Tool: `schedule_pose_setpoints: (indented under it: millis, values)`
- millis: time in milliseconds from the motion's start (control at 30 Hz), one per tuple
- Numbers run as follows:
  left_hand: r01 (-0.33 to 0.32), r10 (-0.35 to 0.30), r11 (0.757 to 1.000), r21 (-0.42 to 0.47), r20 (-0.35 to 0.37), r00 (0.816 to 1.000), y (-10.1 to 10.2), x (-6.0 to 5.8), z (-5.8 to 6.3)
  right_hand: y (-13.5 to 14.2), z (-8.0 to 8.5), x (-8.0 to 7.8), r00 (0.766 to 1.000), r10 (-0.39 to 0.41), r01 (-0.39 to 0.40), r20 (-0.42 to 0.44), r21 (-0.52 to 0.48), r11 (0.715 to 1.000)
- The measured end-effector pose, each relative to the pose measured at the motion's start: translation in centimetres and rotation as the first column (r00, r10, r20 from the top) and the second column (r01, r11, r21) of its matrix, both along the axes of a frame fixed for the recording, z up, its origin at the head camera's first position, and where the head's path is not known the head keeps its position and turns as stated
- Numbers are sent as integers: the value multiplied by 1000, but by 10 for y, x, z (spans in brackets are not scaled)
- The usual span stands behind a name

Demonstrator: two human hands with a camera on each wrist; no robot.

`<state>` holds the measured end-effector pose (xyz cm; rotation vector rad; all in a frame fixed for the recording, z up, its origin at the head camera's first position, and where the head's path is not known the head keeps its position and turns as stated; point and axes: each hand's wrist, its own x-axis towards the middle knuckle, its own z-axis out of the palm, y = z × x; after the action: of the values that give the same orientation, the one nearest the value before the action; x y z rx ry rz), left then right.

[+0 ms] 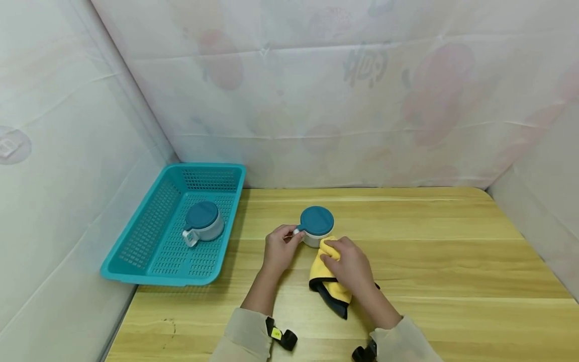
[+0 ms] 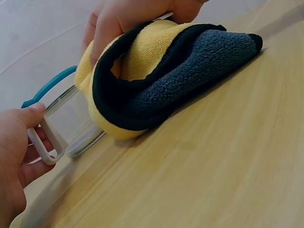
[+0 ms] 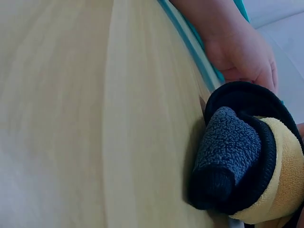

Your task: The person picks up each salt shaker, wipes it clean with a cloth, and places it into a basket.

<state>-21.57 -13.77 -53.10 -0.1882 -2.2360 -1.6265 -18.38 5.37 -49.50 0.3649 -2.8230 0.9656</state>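
Note:
A clear jar with a round teal lid (image 1: 317,220) and a white handle (image 2: 46,142) stands on the wooden table. My left hand (image 1: 279,249) grips that handle, the thumb on top by the lid's tab and the fingers beneath. Bunched in my right hand (image 1: 351,265) is a yellow cloth (image 1: 327,251) with a dark grey back and black edging. The cloth presses against the jar's near right side and covers part of it in the left wrist view. Its loose end hangs down to the table.
At the left stands a teal perforated basket (image 1: 169,279). In it sits a second lidded jar (image 1: 209,231), its white handle toward the front left. Pale printed sheets (image 1: 289,100) hang behind the table (image 1: 452,261) and at both sides.

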Motion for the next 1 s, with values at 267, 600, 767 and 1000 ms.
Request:
schedule_pose_setpoints:
  millis: [267, 600, 767, 1000]
  values:
    - [19, -20, 999, 35, 35, 999, 1, 1, 0, -14, 0, 5, 999, 35, -34, -23, 48, 998]
    - [20, -20, 1000, 4, 20, 1000, 0, 3, 2, -28, 1, 6, 998, 54, -51, -36, 84, 995]
    - [20, -20, 1000, -8, 23, 1000, 0, 4, 2, -34, 2, 4, 999, 48, -48, 2, 106, 993]
    - [37, -37, 999, -29, 2, 999, 0, 2, 2, -26, 0, 3, 999, -37, 37, 3, 33, 999]
